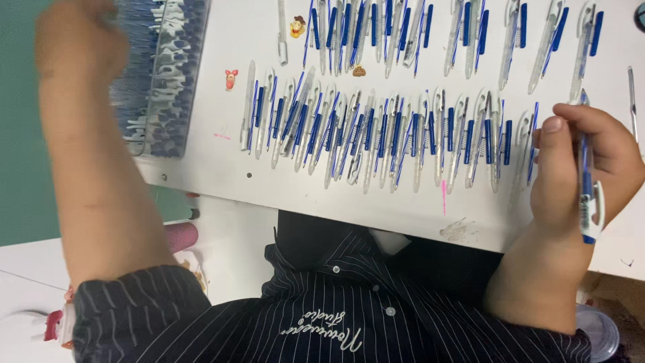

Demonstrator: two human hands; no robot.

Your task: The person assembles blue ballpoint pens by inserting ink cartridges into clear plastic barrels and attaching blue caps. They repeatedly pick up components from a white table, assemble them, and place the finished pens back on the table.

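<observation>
- Right hand (pixel 581 168) closed around a single blue pen (pixel 586 181) with a clear barrel and white clip; thumb pressed along the barrel, pen upright in the fist at the right end of the bench (pixel 222 165).
- Left hand (pixel 84 37) blurred at top left, over the tray (pixel 164 74); grip impossible to tell, fingers not resolved.
- Bench white, smooth, matte, with small screw dots near the front edge and pink marker streaks.
- Near row of pens (pixel 376 138) laid side by side across the bench: slim translucent plastic barrels, blue caps and clips, slightly fanned and overlapping.
- Far row of pens (pixel 430 37) of the same kind, parallel, beyond the near row.
- Tray clear plastic, rectangular, packed with blue-tipped pen parts, at the left end of the bench.
- Small cartoon stickers (pixel 231 79) on the bench surface: a pink one left of the near row, a yellow-brown one and a brown one further in.
- Dark pinstriped shirt (pixel 322 316), woven cloth, white buttons, white script embroidery on the chest.
</observation>
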